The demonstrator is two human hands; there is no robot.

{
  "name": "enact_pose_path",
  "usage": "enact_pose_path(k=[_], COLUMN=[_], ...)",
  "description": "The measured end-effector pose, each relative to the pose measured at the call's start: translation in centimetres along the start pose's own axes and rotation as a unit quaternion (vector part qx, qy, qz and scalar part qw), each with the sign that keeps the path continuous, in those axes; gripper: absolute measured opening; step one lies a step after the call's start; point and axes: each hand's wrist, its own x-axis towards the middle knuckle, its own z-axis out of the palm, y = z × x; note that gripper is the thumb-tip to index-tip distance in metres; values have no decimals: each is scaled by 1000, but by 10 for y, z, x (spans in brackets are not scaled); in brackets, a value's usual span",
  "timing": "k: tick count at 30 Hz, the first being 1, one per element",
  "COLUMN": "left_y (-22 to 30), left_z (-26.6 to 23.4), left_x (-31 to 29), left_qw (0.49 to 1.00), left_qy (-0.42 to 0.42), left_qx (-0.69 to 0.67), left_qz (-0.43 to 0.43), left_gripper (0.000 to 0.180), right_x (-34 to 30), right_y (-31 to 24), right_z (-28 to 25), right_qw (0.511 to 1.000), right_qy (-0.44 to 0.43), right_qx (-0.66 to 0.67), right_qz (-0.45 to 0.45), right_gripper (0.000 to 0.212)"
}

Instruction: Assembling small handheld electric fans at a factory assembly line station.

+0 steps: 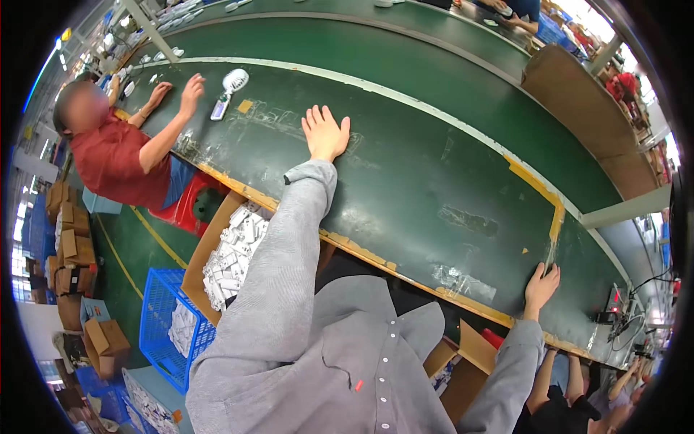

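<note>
While I'm watching this through the head cam, both of my hands are bare and look unloaded. My left grip (326, 135) is in the upper middle of the frame, palm down over the dark green counter (405, 188), fingers straight, thumb out to the side, nothing held. My right grip (541, 289) is over at the right, lower down by the counter's near edge, loosely opened out with fingers extended, and I can't spot anything in it either.

Nearest gadget is what looks like a white handheld fan (230, 90), lying upper left, well apart from my left grip, round head up and handle pointing down-left. Some co-worker in a red shirt (119, 159) is left of it, one raised hand (191, 95) near the fan.

Left of my grey sleeve (282, 260) there's a cardboard box (209, 240) packed with white parts (235, 247), with a blue basket (152, 311) just beside it, lower left.
</note>
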Motion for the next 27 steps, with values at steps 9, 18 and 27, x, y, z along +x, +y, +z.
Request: enact_pose_path(k=[9, 18, 27], left_y=[-4, -82, -232], left_z=[-8, -36, -81], left_x=[1, 30, 46], left_qw=[1000, 993, 983], left_qy=[19, 118, -65], left_qx=[2, 2, 48], left_qz=[-2, -19, -164], left_gripper=[72, 71, 85], right_x=[1, 9, 9], right_y=[-5, 33, 7], right_z=[2, 22, 19], right_qw=[1000, 999, 999], right_qy=[-8, 7, -21], right_qx=[11, -27, -37], right_qz=[1, -32, -21], right_gripper=[55, 57, 54])
